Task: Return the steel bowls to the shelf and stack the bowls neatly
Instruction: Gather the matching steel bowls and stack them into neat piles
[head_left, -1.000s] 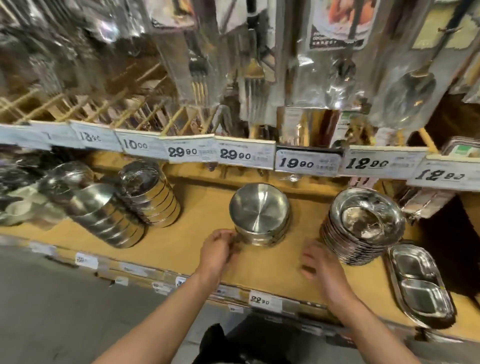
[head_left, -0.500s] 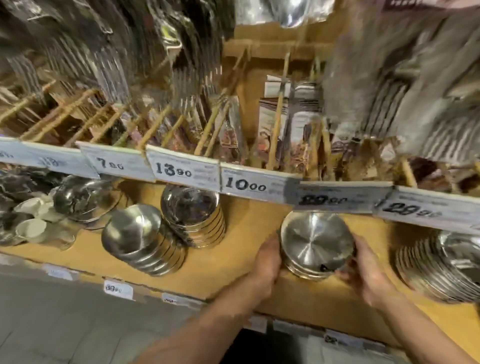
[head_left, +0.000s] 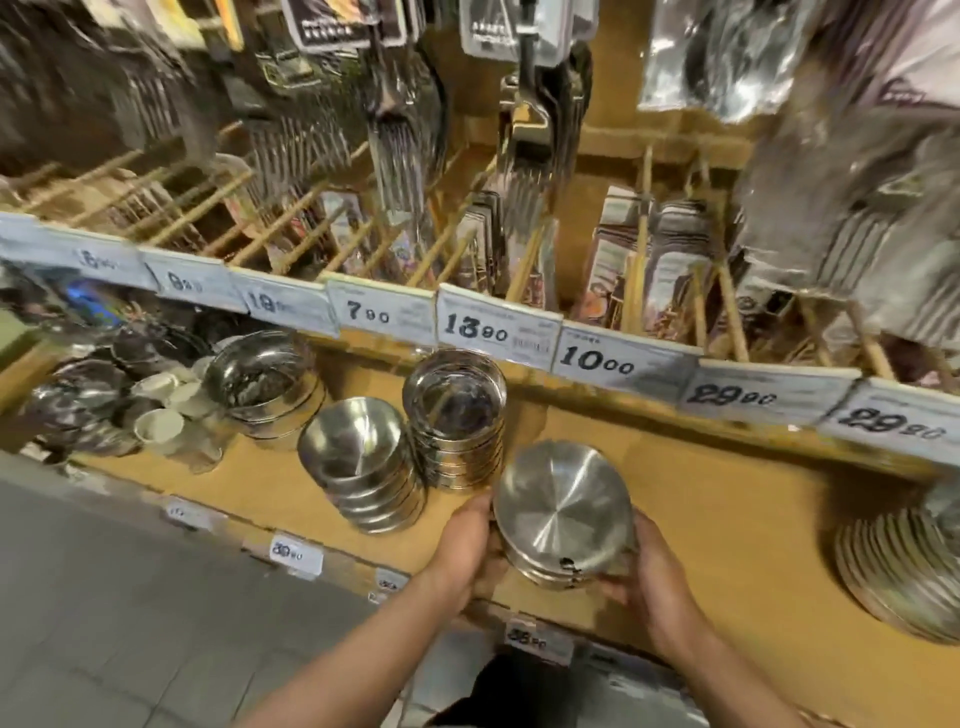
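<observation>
Near the front edge of the wooden shelf (head_left: 727, 519), a short stack of brushed steel bowls (head_left: 563, 512) tilts toward the camera, gripped between the left hand (head_left: 467, 551) and right hand (head_left: 657, 582), fingers curled around its sides, just beside two taller bowl stacks (head_left: 457, 421).

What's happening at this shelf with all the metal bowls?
A person is tidying a shop shelf. Their left hand and right hand grip a short stack of steel bowls from either side, at the shelf's front edge. Two taller bowl stacks stand just left of it.
</observation>
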